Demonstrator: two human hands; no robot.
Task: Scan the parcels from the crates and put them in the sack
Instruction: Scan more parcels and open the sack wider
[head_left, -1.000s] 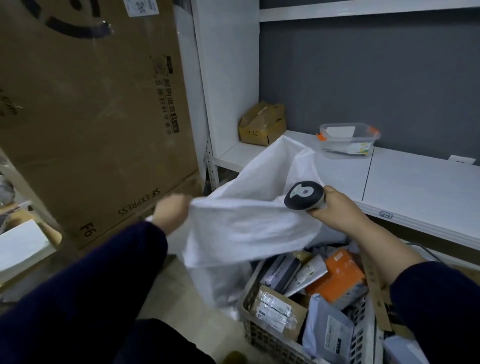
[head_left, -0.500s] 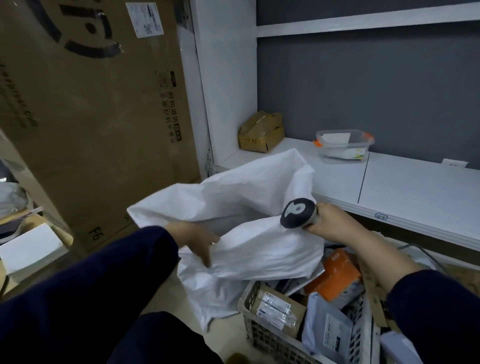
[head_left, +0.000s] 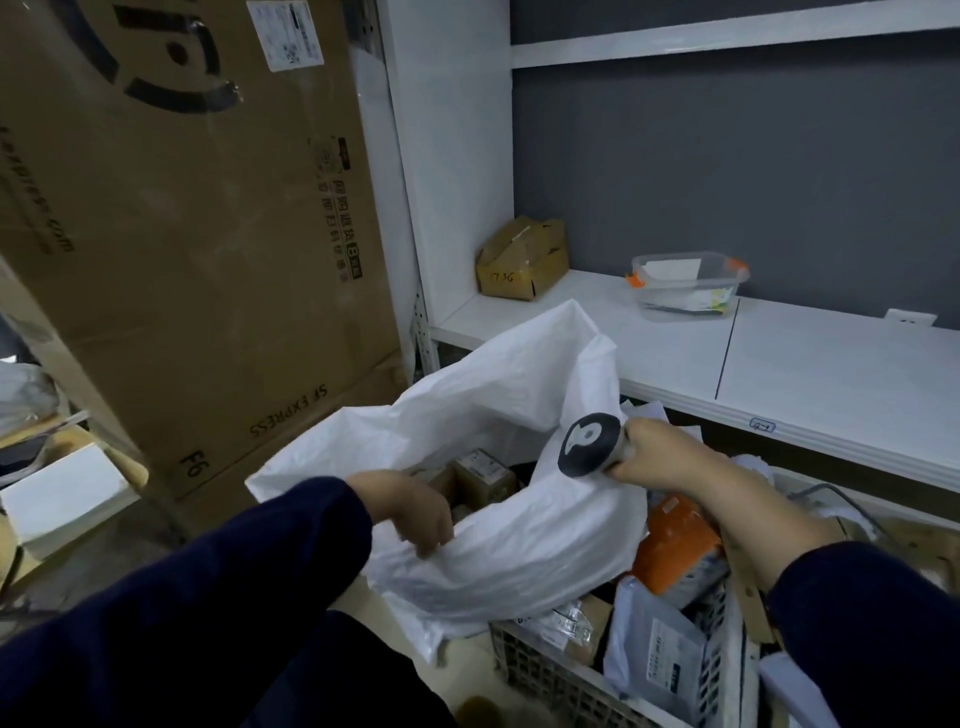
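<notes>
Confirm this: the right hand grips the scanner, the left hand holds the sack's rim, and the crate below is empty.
One thing is wrong. The crate is not empty: the head view shows parcels in it, among them an orange parcel. The rest holds: the right hand grips the scanner, and the left hand holds the rim of the sack.

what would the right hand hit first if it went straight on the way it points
Probably the white sack: the scanner in the right hand sits close against its raised wall, though depth is unclear.
</notes>
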